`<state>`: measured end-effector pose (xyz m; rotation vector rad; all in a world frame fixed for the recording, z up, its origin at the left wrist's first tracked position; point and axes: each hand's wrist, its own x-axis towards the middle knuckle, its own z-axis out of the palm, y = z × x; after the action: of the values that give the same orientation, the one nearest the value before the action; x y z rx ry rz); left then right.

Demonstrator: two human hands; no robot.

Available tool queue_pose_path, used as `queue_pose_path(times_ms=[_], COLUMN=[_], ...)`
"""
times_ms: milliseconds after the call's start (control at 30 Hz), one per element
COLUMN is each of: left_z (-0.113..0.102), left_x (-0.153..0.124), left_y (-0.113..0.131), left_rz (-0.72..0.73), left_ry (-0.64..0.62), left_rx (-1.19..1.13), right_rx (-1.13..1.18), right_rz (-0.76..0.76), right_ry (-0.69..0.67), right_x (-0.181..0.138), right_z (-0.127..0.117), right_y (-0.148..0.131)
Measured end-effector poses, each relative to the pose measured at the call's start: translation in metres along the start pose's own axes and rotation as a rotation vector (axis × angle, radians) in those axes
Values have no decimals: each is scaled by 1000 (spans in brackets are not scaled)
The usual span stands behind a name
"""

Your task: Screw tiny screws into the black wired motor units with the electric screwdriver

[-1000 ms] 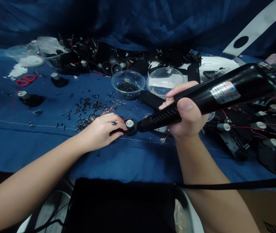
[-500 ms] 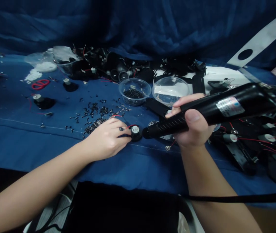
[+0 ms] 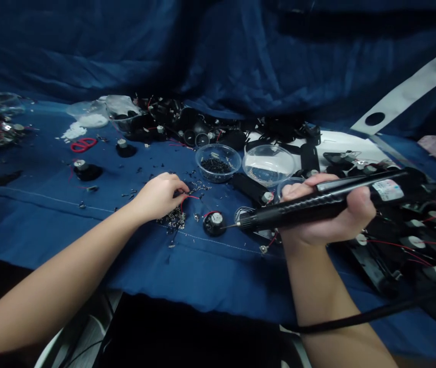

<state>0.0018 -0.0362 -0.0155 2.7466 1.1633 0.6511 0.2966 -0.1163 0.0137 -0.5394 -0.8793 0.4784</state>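
Observation:
My right hand (image 3: 325,214) is wrapped round a black electric screwdriver (image 3: 290,210) with a cord. Its thin bit points left, its tip close to a round black part with a small white-topped motor (image 3: 216,220); I cannot tell whether they touch. My left hand (image 3: 162,194) is over a pile of small metal pieces and dark screws (image 3: 174,220), left of that part. Thumb and fingers are pinched together; what they hold, if anything, is hidden. A red wire (image 3: 192,197) shows beside the fingertips.
A clear tub of dark screws (image 3: 218,179) and another clear tub (image 3: 269,181) stand behind. Red-handled scissors (image 3: 83,145) and motor parts (image 3: 86,171) lie left. Black housings with motors (image 3: 413,243) crowd the right. The screwdriver cord (image 3: 374,314) crosses my right forearm.
My left hand has moved off the motor part, left and up to the pile. The screwdriver has drawn back right, so its bit now shows. The view has shifted slightly.

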Motion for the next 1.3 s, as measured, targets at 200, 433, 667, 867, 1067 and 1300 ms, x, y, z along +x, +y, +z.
queue_pose_path(times_ms=[200, 433, 667, 867, 1067, 1300], left_z=[0, -1, 0, 2, 19, 10], left_x=[19, 16, 10, 6, 16, 19], left_y=[6, 8, -17, -22, -8, 0], left_rz=[-84, -7, -42, 89, 212, 138], left_ry=[-292, -289, -93, -27, -128, -13], left_rx=[182, 217, -58, -66, 2, 0], right_rx=[13, -19, -6, -3, -16, -11], right_rz=[172, 168, 156, 137, 163, 163], right_ry=[143, 153, 132, 110, 88, 184], right_x=[1, 0, 1, 0, -2, 2], right_z=[5, 8, 4, 4, 4, 9], right_y=[-10, -11, -6, -5, -5, -7])
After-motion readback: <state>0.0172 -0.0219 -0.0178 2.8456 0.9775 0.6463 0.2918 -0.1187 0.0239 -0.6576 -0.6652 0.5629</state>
